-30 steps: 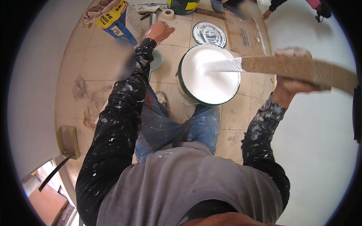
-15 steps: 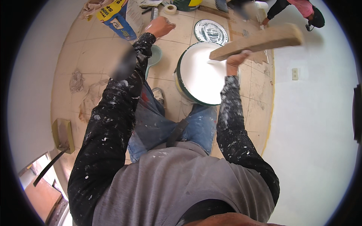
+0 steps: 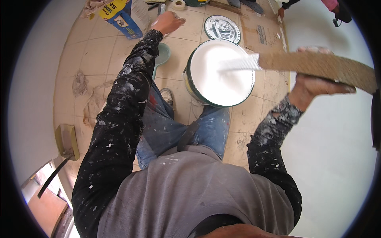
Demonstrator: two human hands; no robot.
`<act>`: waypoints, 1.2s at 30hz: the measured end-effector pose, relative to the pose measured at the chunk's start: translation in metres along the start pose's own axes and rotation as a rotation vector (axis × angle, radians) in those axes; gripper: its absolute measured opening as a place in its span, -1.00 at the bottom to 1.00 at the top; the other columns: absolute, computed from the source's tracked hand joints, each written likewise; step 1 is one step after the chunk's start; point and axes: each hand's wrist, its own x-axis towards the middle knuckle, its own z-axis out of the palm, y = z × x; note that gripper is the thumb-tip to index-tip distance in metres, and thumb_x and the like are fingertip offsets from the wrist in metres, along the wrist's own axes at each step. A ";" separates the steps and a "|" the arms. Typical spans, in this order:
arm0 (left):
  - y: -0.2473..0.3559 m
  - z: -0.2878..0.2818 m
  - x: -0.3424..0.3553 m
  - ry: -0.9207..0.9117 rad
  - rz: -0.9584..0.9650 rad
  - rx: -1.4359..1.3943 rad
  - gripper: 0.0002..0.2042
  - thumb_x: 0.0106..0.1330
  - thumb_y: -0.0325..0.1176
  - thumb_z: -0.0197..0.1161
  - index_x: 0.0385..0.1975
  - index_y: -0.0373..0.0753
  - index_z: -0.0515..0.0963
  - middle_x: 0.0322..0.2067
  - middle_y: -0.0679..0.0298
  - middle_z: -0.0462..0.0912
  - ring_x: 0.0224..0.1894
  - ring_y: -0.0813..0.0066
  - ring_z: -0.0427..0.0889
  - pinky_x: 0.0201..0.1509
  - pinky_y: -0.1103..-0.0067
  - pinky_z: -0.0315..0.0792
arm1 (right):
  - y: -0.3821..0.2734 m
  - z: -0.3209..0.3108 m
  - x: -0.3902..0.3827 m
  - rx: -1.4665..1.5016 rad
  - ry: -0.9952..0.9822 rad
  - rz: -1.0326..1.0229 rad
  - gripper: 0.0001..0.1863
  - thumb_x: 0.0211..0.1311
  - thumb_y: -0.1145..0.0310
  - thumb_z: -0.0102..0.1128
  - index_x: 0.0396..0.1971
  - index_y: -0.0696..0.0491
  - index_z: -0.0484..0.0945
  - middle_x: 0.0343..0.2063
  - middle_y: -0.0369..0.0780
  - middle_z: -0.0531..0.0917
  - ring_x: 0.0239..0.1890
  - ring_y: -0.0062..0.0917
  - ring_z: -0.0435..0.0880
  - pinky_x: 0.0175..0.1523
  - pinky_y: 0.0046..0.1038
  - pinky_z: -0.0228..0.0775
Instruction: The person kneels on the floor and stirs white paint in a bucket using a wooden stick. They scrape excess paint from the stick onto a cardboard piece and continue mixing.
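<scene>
My right hand [image 3: 307,89] grips a wooden plank [image 3: 317,65], with the palm under it and some fingers showing over the far edge. The plank's left end is coated in white and dips into white paint [image 3: 210,83] inside a large round bucket [image 3: 192,90] with a dark green rim. My left hand [image 3: 168,23] hangs to the left of the bucket, away from it. Its fingers are curled in a loose fist, with nothing seen sticking out. Below that hand, a grey-green dipper [image 3: 162,53] lies on the floor, partly hidden by my sleeve.
Past the bucket a paint-smeared lid [image 3: 222,29] lies on the tiles. Farther off are a blue and yellow bag [image 3: 125,25], a tape roll [image 3: 178,4] and flat cardboard [image 3: 260,35]. Walls stand on both sides. A person's hand [image 3: 281,14] shows at the far right.
My right hand has swung the plank right and nearer, raising its white-coated end into view above the paint. The left hand has barely shifted. The other person has moved partly out of view.
</scene>
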 end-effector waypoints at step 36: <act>-0.002 -0.004 -0.007 0.023 -0.001 -0.101 -0.59 0.34 -0.07 0.31 -0.48 -0.39 0.60 -0.67 0.25 0.56 -0.61 0.42 0.59 -0.48 0.42 0.46 | 0.085 0.021 0.015 -0.648 0.228 -0.091 -0.36 0.62 -0.19 -0.35 -0.22 0.13 0.46 -0.29 -0.14 0.57 -0.16 -0.31 0.57 0.05 -0.34 0.37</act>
